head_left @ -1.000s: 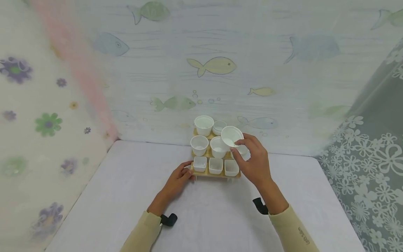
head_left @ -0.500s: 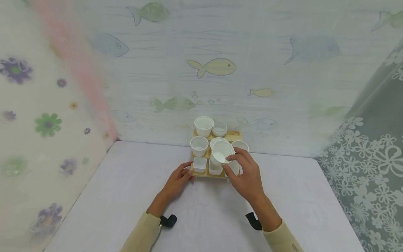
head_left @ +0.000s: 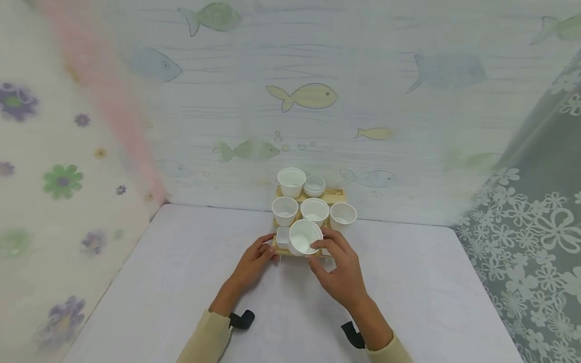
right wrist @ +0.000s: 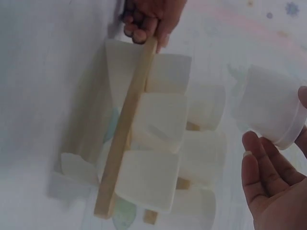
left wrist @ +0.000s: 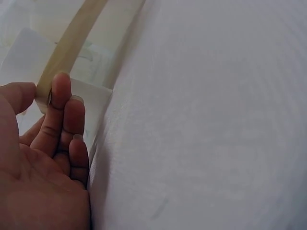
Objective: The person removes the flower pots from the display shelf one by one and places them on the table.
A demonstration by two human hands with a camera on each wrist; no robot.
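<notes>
Gripping a round white cup [head_left: 300, 236] by its rim in the right hand [head_left: 338, 269], above the front of the wooden rack [head_left: 336, 194], not yet seated. Pinching the rack's front left end with the left hand [head_left: 251, 262]. Already seated: three square cups [right wrist: 160, 120] in front, three round cups [head_left: 315, 209] mid-tier, a large cup [head_left: 291, 182] and smaller cup [head_left: 314, 186] on top. Whether loading or unloading, cannot tell.

The left sleeve [head_left: 203, 337] is pale khaki, ending in a plain cuff partway down the forearm; the right sleeve [head_left: 390, 352] matches its colour. Both the left hand [head_left: 252, 262] and the right hand [head_left: 339, 269] are bare. By the left cuff sits a bent, round-ended black fitting [head_left: 243, 319]; the right arm's black fitting [head_left: 351, 334] has a wider, squarer end.
</notes>
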